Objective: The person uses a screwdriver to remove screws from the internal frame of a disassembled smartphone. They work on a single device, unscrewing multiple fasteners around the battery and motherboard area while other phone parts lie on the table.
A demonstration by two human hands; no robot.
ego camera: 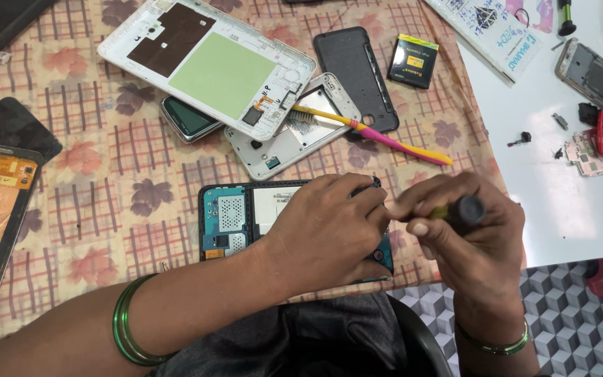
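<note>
The open phone (pixel 246 220) lies low in the middle of the frame on the surface (pixel 141 174); its blue board shows inside; the left hand (pixel 326 230) presses down on it, fingers bent, and hides its right half; the right hand (pixel 465 230) is closed around a screwdriver (pixel 458 209) just beside the left fingers; above, a toothbrush (pixel 378 132) lies across a white phone frame (pixel 294 129); a tablet back (pixel 204 63) sits upper left; a black cover (pixel 354 77) and a battery (pixel 413 61) lie upper middle.
</note>
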